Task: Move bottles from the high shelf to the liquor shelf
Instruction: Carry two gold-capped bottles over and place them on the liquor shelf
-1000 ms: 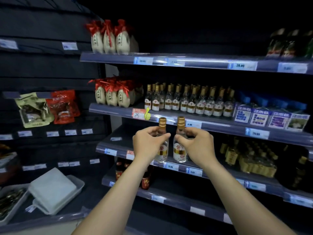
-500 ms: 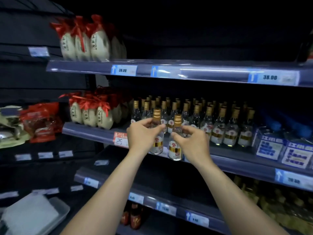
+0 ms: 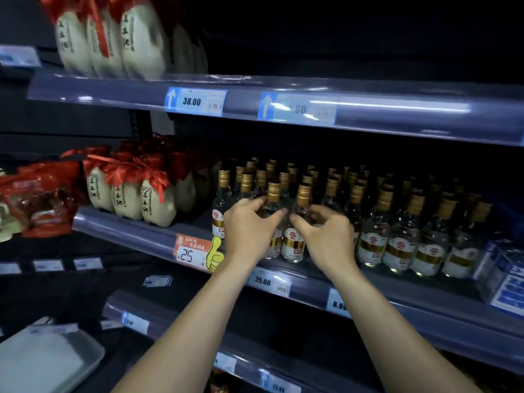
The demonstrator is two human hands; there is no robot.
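Note:
Two small clear liquor bottles with gold caps stand at the front edge of the middle shelf [image 3: 397, 303]. My left hand [image 3: 248, 226] is wrapped around the left bottle [image 3: 272, 194], hiding most of its body. My right hand [image 3: 329, 236] holds the right bottle [image 3: 295, 242] from its right side, fingers curled at the shoulder. Both bottles are upright and touch each other. Behind and to the right stands a dense row of matching bottles [image 3: 397, 245].
Cream jars with red ribbons [image 3: 141, 199] sit left on the same shelf, more jars [image 3: 113, 38] on the top shelf. Price tags line the rails. Blue boxes [image 3: 507, 282] at far right, red snack bags [image 3: 39, 199] and a white tray [image 3: 51, 361] at left.
Both hands have carried the two bottles up from the lower shelf level to the front of the middle shelf, beside the matching bottles. The camera moved closer.

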